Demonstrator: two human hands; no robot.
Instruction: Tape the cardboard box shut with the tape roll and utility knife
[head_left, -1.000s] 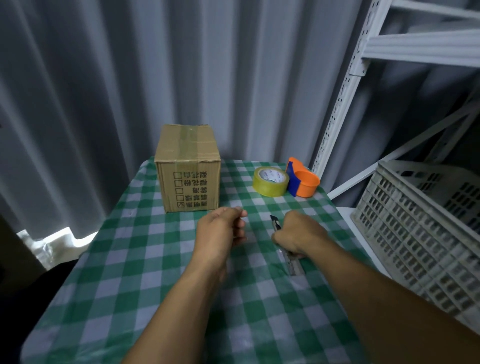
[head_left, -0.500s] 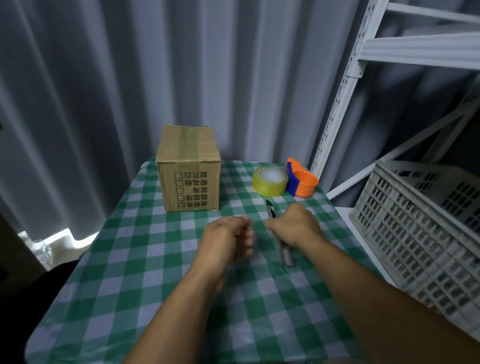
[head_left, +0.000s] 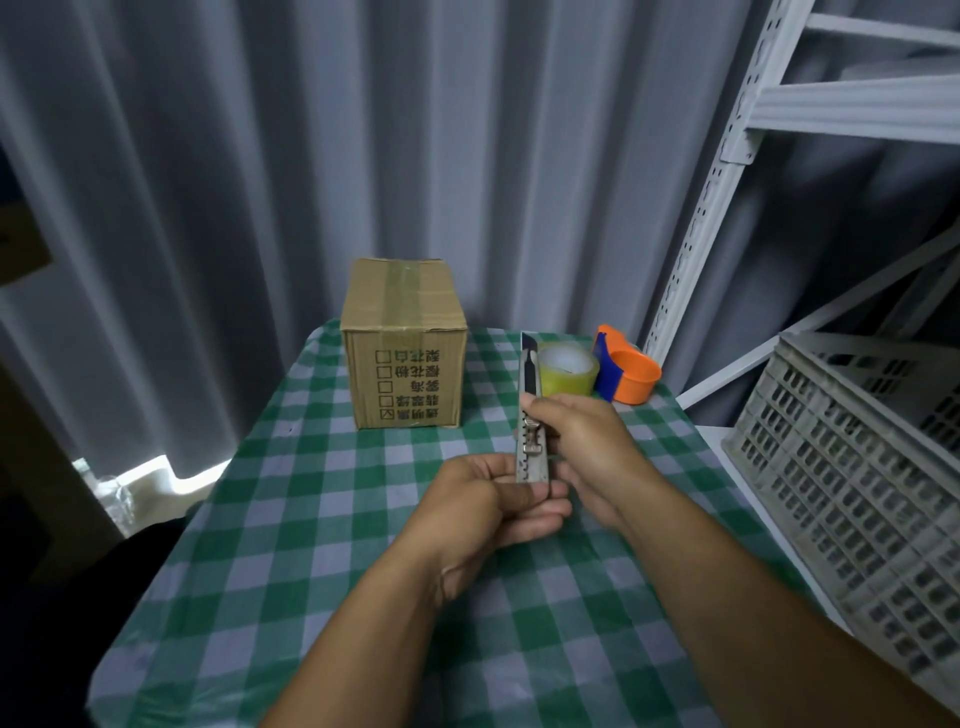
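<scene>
- Grey curtain (head_left: 208, 182) closes off the back, with a white rack (head_left: 727, 156) and a pale crate (head_left: 857, 493) on the right; they frame the workspace and play no part in the job.
- Checked green-and-white cloth covers the table (head_left: 311, 545), where everything for the task sits at the far end, within reach.
- Box (head_left: 404, 345) stands upright at the far middle of the table, well apart from both hands. Its flaps lie flat and a glossy tape strip already runs along the top seam and over the front edge; printed characters and checkboxes mark the front face, upside down from this side.
- Orange-and-blue dispenser (head_left: 626, 376) sits just right of the tape, touching or nearly so.
- Tape (head_left: 566, 370), a yellowish roll lying flat, rests right of the box, untouched.
- Right hand (head_left: 587, 447) is closed round the knife's middle, thumb at the slider, probably to work the blade.
- Left hand (head_left: 498, 504) pinches the knife's lower end, likely steadying it.
- Knife (head_left: 531, 415) is held upright above the table between both hands, a short piece of blade showing at its top, pointing away from the person.
</scene>
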